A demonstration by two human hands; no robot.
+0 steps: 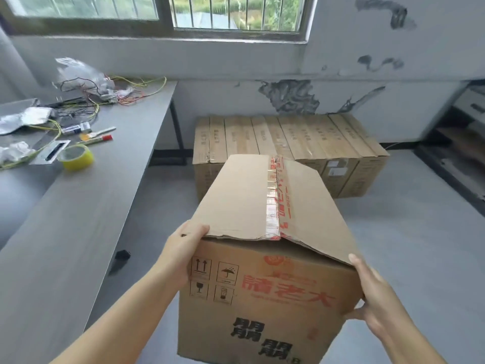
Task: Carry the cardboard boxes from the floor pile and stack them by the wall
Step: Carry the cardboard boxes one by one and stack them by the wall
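Head view: a cardboard box (265,258) is held up in front of the person, clear of the floor, between both hands. Its top flaps are closed along a seam of clear tape printed with red characters, the near edge of the flaps frayed and lifting slightly. The near face carries four handling symbols, red characters and large black characters lower down.

The left hand (181,252) presses against the box's left side near the top corner, fingers wrapped round the corner and up to the flap edge — grasping the box. The right hand (372,292) is on the right side, fingers laid along the side panel and the thumb hooked round the near edge lower down, likewise gripping the box.

Beyond the held box, a row of flat cartons (288,145) stands on edge on the grey floor (420,232), packed side by side against the wall (236,101) beneath a barred window (231,14). The wall's paint is peeling in dark patches.

To the left runs a long grey table (78,219). On it lie a roll of yellow tape (75,156), a tangle of coloured wires (110,93), crumpled plastic bags (76,72), a small brush (98,133) and a red-tipped marker (98,139). A small dark object (120,260) sits on the floor beside the table — what it is cannot be told. At the far right edge, low shelving (462,143) is partly in view
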